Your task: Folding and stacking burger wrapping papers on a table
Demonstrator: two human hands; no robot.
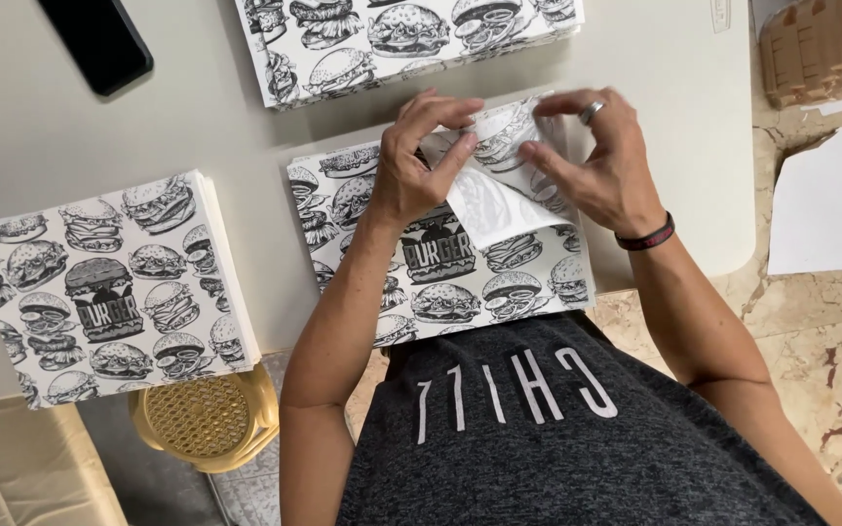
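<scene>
A square stack of paper sheets [114, 287], white with black burger drawings, sits at the table's [41, 127] left near edge. A second stack [440, 263] lies at the near edge by the right corner, its top sheet [499, 190] curled up, showing a white underside. A third stack [411, 39] runs off the far edge. A black phone [99, 39], screen dark, lies far left.
</scene>
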